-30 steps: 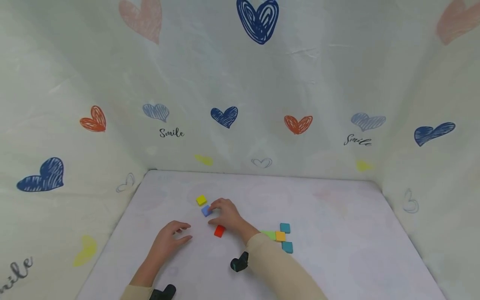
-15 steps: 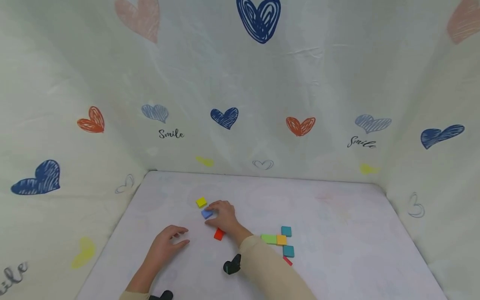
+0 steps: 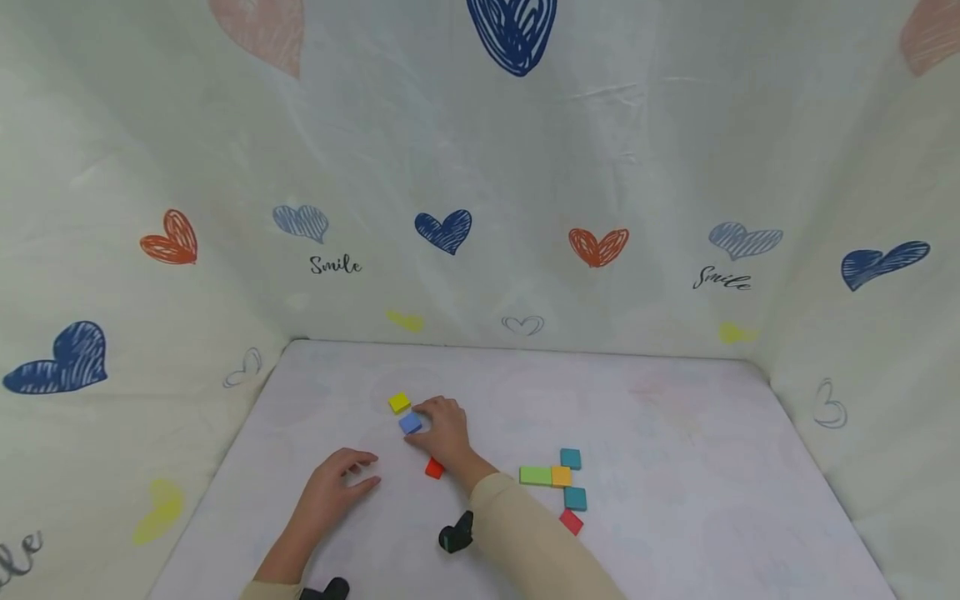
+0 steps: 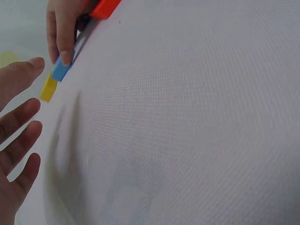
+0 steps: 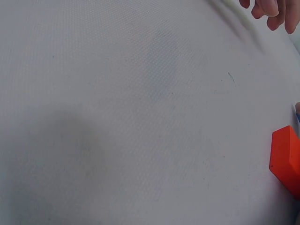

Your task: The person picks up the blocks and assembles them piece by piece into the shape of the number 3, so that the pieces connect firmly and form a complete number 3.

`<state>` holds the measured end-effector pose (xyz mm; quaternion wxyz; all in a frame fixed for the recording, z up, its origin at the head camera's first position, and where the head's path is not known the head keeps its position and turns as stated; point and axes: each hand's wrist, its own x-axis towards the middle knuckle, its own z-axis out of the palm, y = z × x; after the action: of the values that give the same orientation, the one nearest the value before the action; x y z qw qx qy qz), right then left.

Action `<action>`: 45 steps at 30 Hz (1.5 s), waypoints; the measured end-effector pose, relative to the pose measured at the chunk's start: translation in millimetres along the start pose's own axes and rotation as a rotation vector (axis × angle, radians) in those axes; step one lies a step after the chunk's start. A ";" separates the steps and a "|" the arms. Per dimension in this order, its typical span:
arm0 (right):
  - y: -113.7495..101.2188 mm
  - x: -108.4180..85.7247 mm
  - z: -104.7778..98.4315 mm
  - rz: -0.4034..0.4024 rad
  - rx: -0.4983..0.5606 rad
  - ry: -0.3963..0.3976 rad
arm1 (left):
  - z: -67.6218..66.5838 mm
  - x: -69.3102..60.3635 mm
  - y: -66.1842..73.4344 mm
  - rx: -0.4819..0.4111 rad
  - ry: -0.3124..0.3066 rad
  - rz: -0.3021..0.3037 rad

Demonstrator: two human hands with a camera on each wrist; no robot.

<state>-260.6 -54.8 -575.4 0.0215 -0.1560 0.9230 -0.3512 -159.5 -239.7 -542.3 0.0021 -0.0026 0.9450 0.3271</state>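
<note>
A blue block lies on the white table with its corner close to a yellow block. My right hand pinches the blue block between thumb and fingers; in the left wrist view a fingertip sits against the blue block. Under the right wrist is a red block, partly covered by the hand; the right wrist view shows the orange-red block at its right edge. My left hand hovers to the left, fingers apart and relaxed, holding nothing.
Right of the right forearm lie a light green block, an orange block against its end, two teal blocks and another red block. A printed cloth wall rises behind the table.
My right thumb and fingers have closed in around the blue block. The right forearm has shifted left, uncovering the red block at the right. The left hand is nearly still.
</note>
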 end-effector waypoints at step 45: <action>59.6 -48.4 -117.4 0.098 0.445 -0.188 | 49.2 10.0 73.2 -0.113 -0.058 0.206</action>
<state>-248.4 77.2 -529.4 0.1579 -0.1345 0.8234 -0.5282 -169.9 -151.7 -535.8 -0.0043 0.1039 0.9199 0.3781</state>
